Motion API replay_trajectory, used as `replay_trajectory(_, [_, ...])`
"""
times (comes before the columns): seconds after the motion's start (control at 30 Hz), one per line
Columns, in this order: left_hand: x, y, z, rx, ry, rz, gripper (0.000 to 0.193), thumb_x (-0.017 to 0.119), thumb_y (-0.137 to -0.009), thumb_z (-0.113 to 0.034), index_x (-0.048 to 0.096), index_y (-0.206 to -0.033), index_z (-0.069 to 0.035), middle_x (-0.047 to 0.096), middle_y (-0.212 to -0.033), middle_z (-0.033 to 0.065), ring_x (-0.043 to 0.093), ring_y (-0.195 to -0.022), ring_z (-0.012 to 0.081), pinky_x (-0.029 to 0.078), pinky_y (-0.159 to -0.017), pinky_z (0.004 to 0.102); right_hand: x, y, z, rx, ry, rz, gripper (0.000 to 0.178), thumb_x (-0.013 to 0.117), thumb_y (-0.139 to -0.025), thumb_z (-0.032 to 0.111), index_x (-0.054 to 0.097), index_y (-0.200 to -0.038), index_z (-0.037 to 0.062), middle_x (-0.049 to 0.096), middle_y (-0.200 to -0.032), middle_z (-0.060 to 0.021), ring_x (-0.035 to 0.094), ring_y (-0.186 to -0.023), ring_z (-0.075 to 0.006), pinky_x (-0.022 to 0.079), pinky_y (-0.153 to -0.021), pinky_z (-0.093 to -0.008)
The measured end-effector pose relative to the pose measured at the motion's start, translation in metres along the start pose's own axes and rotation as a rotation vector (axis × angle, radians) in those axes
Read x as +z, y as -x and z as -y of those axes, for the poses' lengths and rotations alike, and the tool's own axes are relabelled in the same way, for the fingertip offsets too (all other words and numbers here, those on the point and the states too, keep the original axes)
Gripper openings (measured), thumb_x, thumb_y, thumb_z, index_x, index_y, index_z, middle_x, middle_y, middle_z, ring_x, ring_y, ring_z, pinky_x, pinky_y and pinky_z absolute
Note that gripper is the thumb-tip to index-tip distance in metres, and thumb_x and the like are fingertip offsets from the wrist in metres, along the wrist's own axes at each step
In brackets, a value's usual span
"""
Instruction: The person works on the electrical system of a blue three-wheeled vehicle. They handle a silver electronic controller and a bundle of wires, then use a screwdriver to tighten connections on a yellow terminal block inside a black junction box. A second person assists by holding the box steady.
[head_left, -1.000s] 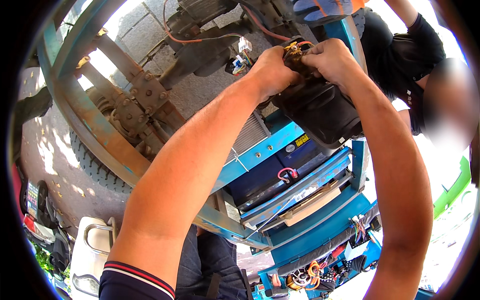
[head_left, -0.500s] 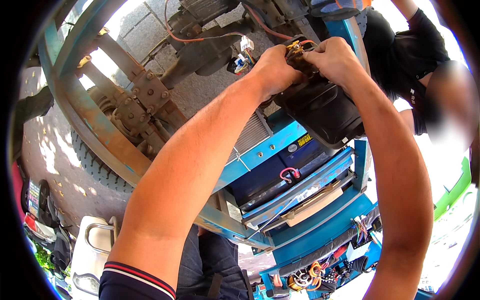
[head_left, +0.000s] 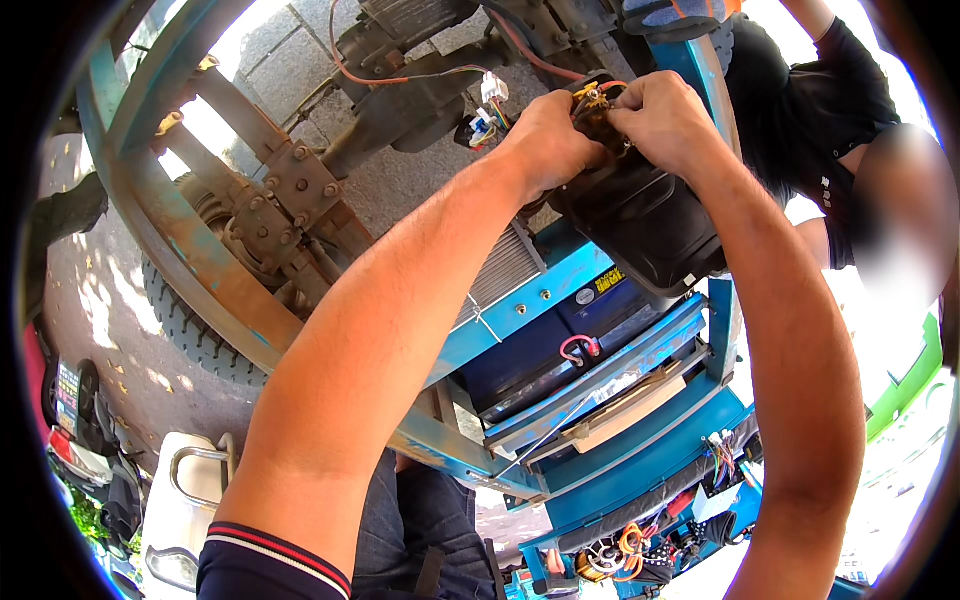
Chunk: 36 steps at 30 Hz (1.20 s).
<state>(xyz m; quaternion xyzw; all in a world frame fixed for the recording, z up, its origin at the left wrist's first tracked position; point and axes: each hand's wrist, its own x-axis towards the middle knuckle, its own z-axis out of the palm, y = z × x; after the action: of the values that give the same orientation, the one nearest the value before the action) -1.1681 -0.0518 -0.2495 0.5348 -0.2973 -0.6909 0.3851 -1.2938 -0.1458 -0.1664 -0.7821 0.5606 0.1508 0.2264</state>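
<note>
My left hand (head_left: 553, 146) is closed on the left edge of a black plastic casing (head_left: 640, 222), thumb pointing inward. At the casing's far end, my right hand (head_left: 664, 122) is pinched close to some brass-coloured terminals (head_left: 592, 97); whatever its fingertips hold is hidden or too small to name. A red cable (head_left: 550, 66) runs to these terminals. Left of my left hand, a white wire connector (head_left: 493, 88) hangs with several thin coloured wires. The casing lies over the blue metal frame (head_left: 500, 318).
Dark blue batteries (head_left: 540, 350) sit in the frame below the casing. A rusty axle with a bolted plate (head_left: 300, 187) and a tyre (head_left: 195, 325) are at left. Another person in black (head_left: 830, 120) is at far right. Tools and cables (head_left: 630, 550) lie in a blue tray near me.
My right hand has shifted slightly at the terminals, its wrist turning a little. The left hand and the casing look almost unmoved.
</note>
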Motion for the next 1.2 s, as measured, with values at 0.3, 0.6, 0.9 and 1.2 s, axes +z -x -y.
replay_trajectory(0.3, [0.003,0.000,-0.002,-0.018,-0.007,-0.006,0.053,0.087,-0.075,-0.007,0.062,-0.121,0.004,0.071,-0.110,0.0107,0.069,-0.100,0.0188,0.054,-0.090,0.0331,0.002,0.002,-0.008,-0.051,0.014,-0.029,0.029,0.073,-0.078,0.019,0.076,-0.094,-0.0045,0.071,-0.079,-0.0208,0.072,-0.076,-0.0277,0.055,-0.074,-0.0391])
replay_trajectory(0.6, [0.002,0.002,-0.003,-0.016,0.043,0.009,0.059,0.086,-0.074,-0.009,0.061,-0.126,0.004,0.071,-0.112,0.0145,0.070,-0.101,0.0222,0.056,-0.087,0.0353,0.003,0.001,-0.006,-0.040,-0.061,-0.049,0.030,0.075,-0.081,0.023,0.076,-0.091,-0.0051,0.071,-0.078,-0.0196,0.070,-0.075,-0.0274,0.054,-0.074,-0.0389])
replay_trajectory(0.9, [0.002,0.002,-0.002,-0.004,0.008,-0.010,0.055,0.087,-0.075,-0.005,0.062,-0.123,0.004,0.071,-0.109,0.0114,0.069,-0.098,0.0190,0.056,-0.085,0.0328,-0.002,0.001,-0.001,-0.004,-0.031,0.026,0.025,0.071,-0.080,0.019,0.078,-0.097,0.0019,0.074,-0.088,-0.0217,0.074,-0.087,-0.0345,0.058,-0.079,-0.0416])
replay_trajectory(1.2, [0.001,-0.003,0.004,-0.001,-0.009,-0.026,0.052,0.086,-0.077,-0.004,0.063,-0.123,0.003,0.072,-0.108,0.0111,0.070,-0.094,0.0179,0.057,-0.084,0.0323,-0.005,0.002,0.005,0.032,0.002,0.056,0.024,0.073,-0.079,0.017,0.079,-0.097,0.0034,0.075,-0.090,-0.0208,0.074,-0.088,-0.0340,0.058,-0.081,-0.0409])
